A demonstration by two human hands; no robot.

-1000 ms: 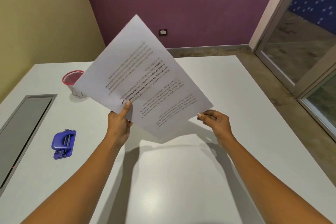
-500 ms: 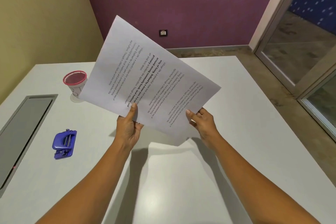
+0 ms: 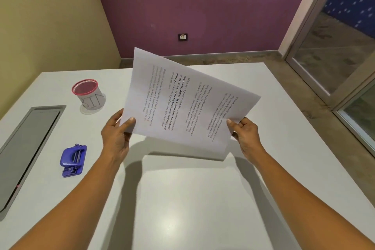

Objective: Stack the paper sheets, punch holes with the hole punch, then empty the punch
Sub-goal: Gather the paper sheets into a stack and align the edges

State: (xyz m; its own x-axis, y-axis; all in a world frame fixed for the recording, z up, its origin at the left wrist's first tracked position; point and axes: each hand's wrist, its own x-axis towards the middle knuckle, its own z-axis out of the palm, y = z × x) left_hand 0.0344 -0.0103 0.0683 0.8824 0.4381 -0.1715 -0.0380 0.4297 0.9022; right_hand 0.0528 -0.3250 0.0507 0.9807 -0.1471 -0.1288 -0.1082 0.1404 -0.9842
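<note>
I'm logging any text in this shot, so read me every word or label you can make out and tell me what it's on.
"BIN": handwritten on the red-rimmed mesh cup.
"way of living. Defined by a slower pace, it is centered around strong community bonds, local traditions, and primary": bold print on the paper sheets.
The sheets' lighter print: too small to read.
No text shows on the hole punch.

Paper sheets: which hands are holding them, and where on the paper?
Both hands hold the paper sheets above the table. The left hand pinches the near left corner; the right hand pinches the right edge.
</note>
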